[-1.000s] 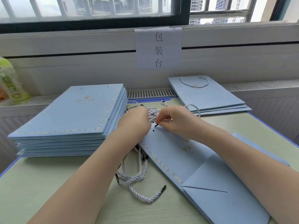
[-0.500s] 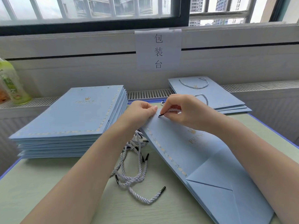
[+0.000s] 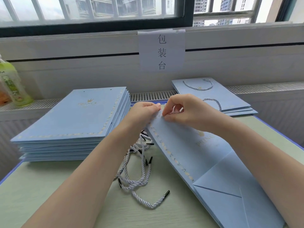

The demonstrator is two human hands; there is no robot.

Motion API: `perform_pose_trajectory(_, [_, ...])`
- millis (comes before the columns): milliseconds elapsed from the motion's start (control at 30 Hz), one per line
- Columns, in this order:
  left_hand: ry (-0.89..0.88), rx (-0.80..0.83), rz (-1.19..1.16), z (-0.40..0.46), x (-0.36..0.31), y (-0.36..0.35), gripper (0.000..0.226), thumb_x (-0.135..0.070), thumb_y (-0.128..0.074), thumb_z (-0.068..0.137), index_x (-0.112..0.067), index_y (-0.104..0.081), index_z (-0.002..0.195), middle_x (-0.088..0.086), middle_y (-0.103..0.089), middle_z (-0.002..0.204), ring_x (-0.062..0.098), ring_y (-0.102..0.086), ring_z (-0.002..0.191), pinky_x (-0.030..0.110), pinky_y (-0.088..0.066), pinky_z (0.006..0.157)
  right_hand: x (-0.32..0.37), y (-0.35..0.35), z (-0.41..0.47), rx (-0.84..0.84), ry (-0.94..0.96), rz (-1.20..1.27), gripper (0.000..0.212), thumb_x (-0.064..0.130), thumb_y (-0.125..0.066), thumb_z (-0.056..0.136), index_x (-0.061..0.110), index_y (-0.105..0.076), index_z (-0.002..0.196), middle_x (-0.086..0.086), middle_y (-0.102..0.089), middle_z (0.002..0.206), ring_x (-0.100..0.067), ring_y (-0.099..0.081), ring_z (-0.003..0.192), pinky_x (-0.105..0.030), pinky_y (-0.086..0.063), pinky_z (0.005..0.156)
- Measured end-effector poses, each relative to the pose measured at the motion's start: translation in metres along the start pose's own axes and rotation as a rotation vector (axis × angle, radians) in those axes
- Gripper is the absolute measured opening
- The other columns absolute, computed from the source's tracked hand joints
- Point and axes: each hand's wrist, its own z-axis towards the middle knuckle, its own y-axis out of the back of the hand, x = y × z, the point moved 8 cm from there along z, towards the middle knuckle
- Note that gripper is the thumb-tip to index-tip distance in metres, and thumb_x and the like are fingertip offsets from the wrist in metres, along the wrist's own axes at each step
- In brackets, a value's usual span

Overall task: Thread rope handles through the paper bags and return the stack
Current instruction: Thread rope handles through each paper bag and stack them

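Two hands worked a rope end into the top edge of a flat blue paper bag.

The left hand (image 3: 144,111) pinched the bag (image 3: 194,150) edge; the right hand (image 3: 185,111) pinched the rope, whose black tip, visible half a second earlier, was now hidden, probably entering the hole. Loose ropes (image 3: 139,162) lay near, between the unthreaded stack (image 3: 74,119) far left and the finished bags (image 3: 218,96) far right.

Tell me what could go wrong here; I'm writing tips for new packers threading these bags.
1. The right hand pinches a rope at the top edge of the tilted bag, which the left hand grips; a hard tug might tear the paper.
2. The loose ropes lie tangled beside the bag, so pulling one may drag others along.
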Motion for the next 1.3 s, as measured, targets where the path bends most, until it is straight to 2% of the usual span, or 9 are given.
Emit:
perform_pose_trajectory(133, [-0.002,0.035,-0.004,-0.002,-0.003,-0.004,0.031,-0.022,-0.050,0.097,-0.014,-0.055,0.068,0.004,-0.057,0.066,0.018,-0.052,0.058,0.027,-0.040,0.056,-0.018,-0.001,-0.001,0.091,-0.113,0.026,0.032,0.020,-0.075,0.077,0.023,-0.060,0.105,0.008,-0.057,0.103,-0.002,-0.046,0.061,-0.018,-0.043,0.064])
perform_pose_trajectory(300, [0.029,0.012,0.137,-0.002,0.000,-0.006,0.032,-0.024,-0.045,0.099,-0.014,-0.058,0.072,0.004,-0.058,0.070,0.018,-0.053,0.060,0.027,-0.040,0.061,-0.019,-0.007,-0.002,0.130,-0.128,0.064,0.025,0.012,-0.074,0.078,0.018,-0.062,0.098,0.001,-0.061,0.086,-0.001,-0.053,0.065,-0.024,-0.047,0.065])
perform_pose_trajectory(433, [0.057,0.035,0.278,0.000,0.000,-0.005,0.026,-0.020,-0.042,0.098,-0.010,-0.063,0.084,0.008,-0.059,0.078,0.020,-0.054,0.071,0.031,-0.041,0.072,-0.011,-0.005,-0.003,0.108,-0.098,0.064,0.023,0.009,-0.072,0.080,0.019,-0.060,0.097,0.012,-0.049,0.070,0.006,-0.045,0.053,-0.011,-0.037,0.055])
perform_pose_trajectory(633, [0.082,0.142,0.110,-0.001,-0.001,-0.006,0.027,-0.028,-0.058,0.082,-0.006,-0.066,0.095,0.011,-0.062,0.084,0.024,-0.058,0.074,0.029,-0.044,0.064,0.000,0.000,-0.004,0.097,-0.025,0.079,0.024,0.008,-0.073,0.078,0.018,-0.060,0.095,0.027,-0.044,0.050,0.002,-0.038,0.050,-0.022,-0.037,0.061])
perform_pose_trajectory(800, [0.105,0.129,-0.052,-0.003,0.002,-0.007,0.022,-0.013,-0.045,0.096,-0.005,-0.065,0.093,0.011,-0.064,0.080,0.023,-0.059,0.067,0.030,-0.044,0.061,0.000,0.002,-0.006,0.131,-0.012,0.179,0.015,0.014,-0.066,0.085,0.015,-0.065,0.100,0.009,-0.037,0.059,-0.003,-0.033,0.053,-0.012,-0.029,0.053])
perform_pose_trajectory(933, [0.117,0.098,-0.038,-0.002,0.005,-0.005,0.024,-0.017,-0.044,0.098,-0.006,-0.060,0.085,0.010,-0.057,0.070,0.022,-0.051,0.059,0.030,-0.038,0.057,-0.003,0.000,-0.006,0.163,-0.019,0.186,0.017,0.007,-0.066,0.085,0.015,-0.065,0.100,0.015,-0.038,0.053,-0.003,-0.033,0.051,-0.014,-0.031,0.052])
perform_pose_trajectory(1033, [0.115,0.122,0.022,-0.002,0.004,-0.004,0.023,-0.007,-0.046,0.096,-0.002,-0.066,0.087,0.015,-0.061,0.076,0.023,-0.053,0.061,0.029,-0.041,0.057,-0.002,-0.001,-0.005,0.144,-0.015,0.170,0.017,0.006,-0.067,0.083,0.016,-0.063,0.097,0.018,-0.043,0.049,-0.002,-0.036,0.049,-0.012,-0.032,0.052])
perform_pose_trajectory(1133, [0.089,0.115,0.025,-0.001,0.000,-0.003,0.027,0.011,-0.043,0.086,-0.001,-0.067,0.082,0.019,-0.063,0.080,0.024,-0.055,0.061,0.028,-0.046,0.059,-0.002,0.000,-0.004,0.106,-0.006,0.150,0.017,0.006,-0.068,0.083,0.016,-0.064,0.095,0.011,-0.039,0.058,-0.001,-0.038,0.050,-0.011,-0.032,0.052])
perform_pose_trajectory(1300, [0.114,0.235,0.108,-0.003,0.003,-0.006,0.020,0.006,-0.051,0.085,0.003,-0.068,0.095,0.016,-0.064,0.085,0.021,-0.057,0.064,0.028,-0.044,0.061,-0.003,-0.001,-0.004,0.126,-0.007,0.119,0.019,0.012,-0.071,0.081,0.022,-0.063,0.094,0.007,-0.049,0.073,0.000,-0.038,0.054,-0.011,-0.034,0.057])
